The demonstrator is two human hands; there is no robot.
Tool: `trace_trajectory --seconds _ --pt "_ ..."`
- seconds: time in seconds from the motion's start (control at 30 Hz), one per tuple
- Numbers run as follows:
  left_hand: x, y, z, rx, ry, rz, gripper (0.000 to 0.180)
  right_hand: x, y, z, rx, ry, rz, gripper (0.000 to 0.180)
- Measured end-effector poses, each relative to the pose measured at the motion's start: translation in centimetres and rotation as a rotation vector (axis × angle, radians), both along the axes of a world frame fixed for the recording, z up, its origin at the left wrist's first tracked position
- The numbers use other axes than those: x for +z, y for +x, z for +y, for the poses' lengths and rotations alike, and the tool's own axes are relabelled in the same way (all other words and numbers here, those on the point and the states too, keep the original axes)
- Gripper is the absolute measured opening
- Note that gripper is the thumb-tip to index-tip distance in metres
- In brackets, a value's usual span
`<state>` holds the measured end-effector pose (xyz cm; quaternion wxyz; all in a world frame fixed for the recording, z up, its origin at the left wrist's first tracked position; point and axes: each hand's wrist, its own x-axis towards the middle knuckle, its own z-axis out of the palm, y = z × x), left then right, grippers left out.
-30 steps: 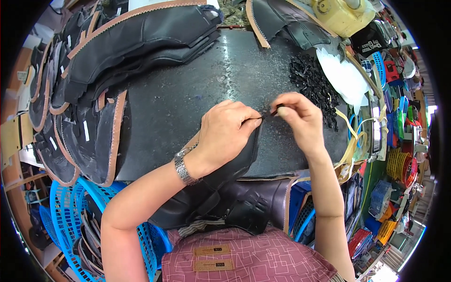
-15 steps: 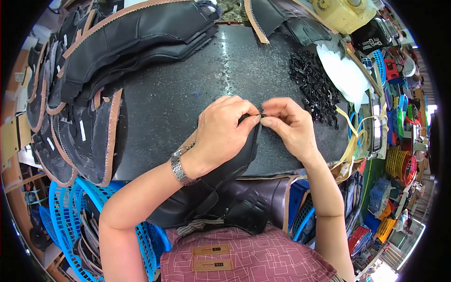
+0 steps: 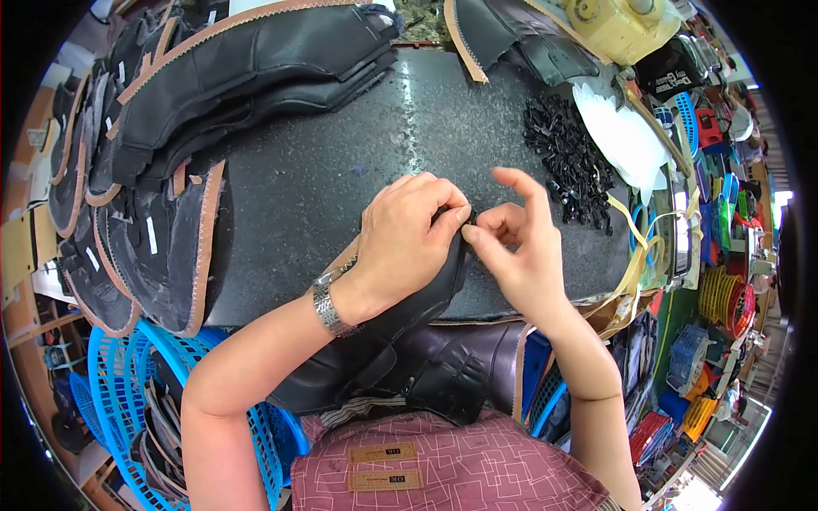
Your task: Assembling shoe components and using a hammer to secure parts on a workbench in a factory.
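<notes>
With thumb and index finger, my left hand (image 3: 407,234) pinches the upper tip of a black leather boot upper (image 3: 417,307), which hangs down over the table edge toward my lap. At that tip, my right hand (image 3: 521,251) presses its thumb in close beside the left fingertips. Its index finger is lifted and the other fingers are curled. A tiny black piece shows between the two hands, too small and covered to name. Right of my right hand lies a heap of small black zipper sliders (image 3: 573,157) on the dark tabletop (image 3: 315,204).
Stacked black boot uppers (image 3: 281,77) cover the left of the table, with fleece-lined pieces (image 3: 153,247) below them. White paper (image 3: 618,132) and a yellow container (image 3: 626,30) stand to the right. A blue basket (image 3: 106,383) is at lower left.
My right index finger has lifted and straightened away from the thumb, and the right hand has shifted slightly down and left. The left hand stays pinched in place.
</notes>
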<state>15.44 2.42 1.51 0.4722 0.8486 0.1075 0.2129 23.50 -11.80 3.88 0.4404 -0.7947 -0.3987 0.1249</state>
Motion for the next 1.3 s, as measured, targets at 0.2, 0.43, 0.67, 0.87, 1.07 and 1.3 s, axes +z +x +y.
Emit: trace_trajectory --seconds 0.2,0.43,0.67,0.87,1.07,1.3 --pt "0.5 -0.1 0.6 -0.096 -0.122 0.102 0.010 -1.2 -0.1 -0.8 -0.014 0.113 0.289 0.058" --pt "0.5 -0.8 1.8 -0.013 -0.042 0.002 0.011 2.7 14.3 7.5 0.216 -0.063 -1.241 0.034" --pt "1.7 -3.7 3.4 0.086 0.020 -0.019 0.008 9.6 24.4 9.4 0.047 -0.226 -1.330 0.032" --pt "2.9 -6.9 5.0 0.253 0.106 -0.232 0.001 16.2 8.1 9.6 0.151 -0.057 -1.067 0.018" --pt "4.5 -8.4 1.9 0.021 0.394 -0.336 0.014 3.6 -0.4 7.9 0.110 -0.116 0.890 0.016" --pt "0.3 -8.2 1.7 -0.011 0.371 -0.074 0.016 1.8 0.0 5.5 0.340 -0.082 -0.027 0.022"
